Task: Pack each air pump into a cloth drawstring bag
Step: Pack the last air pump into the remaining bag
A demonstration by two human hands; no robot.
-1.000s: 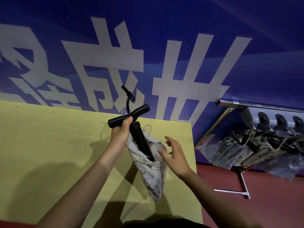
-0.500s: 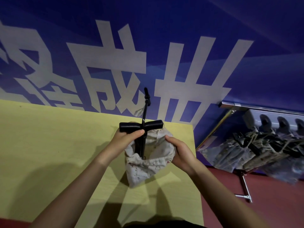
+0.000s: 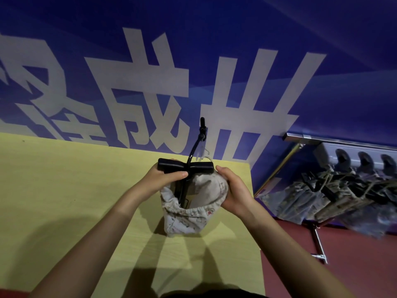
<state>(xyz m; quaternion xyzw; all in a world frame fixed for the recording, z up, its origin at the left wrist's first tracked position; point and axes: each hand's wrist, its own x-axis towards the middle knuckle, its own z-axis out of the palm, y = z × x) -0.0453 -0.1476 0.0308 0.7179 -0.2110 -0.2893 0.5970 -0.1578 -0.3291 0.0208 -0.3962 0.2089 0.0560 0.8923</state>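
Black pump: your air pump (image 3: 186,166) stands upright with its lower body inside the cloth bag (image 3: 189,216); the T-shaped handle and the thin curved hose rise above the bag's mouth.
Hose: it curves up from the handle and ends in a small nozzle fitting in front of the blue wall.
Left hand: your left hand (image 3: 160,179) grips the left half of the pump handle, thumb laid along its near side, fingers wrapped behind it.
Right hand: your right hand (image 3: 234,190) grasps the right side of the bag at its mouth, fingers curled over the gathered rim just beside the right end of the handle.
Bag: pale printed cloth with an elastic-looking gathered rim; its mouth is open toward you, and the pump's dark shaft shows inside. Whether the bag's bottom rests on the table or hangs just above it, you cannot tell.
Table: the yellow table (image 3: 64,201) lies under both forearms; their shadows fall across it.
Wall: a blue banner (image 3: 322,39) with large white characters stands behind the table.
Rack: to your right, a metal rack (image 3: 318,233) carries a row of bagged pumps (image 3: 343,196), well apart from your hands, above a red floor (image 3: 354,265).
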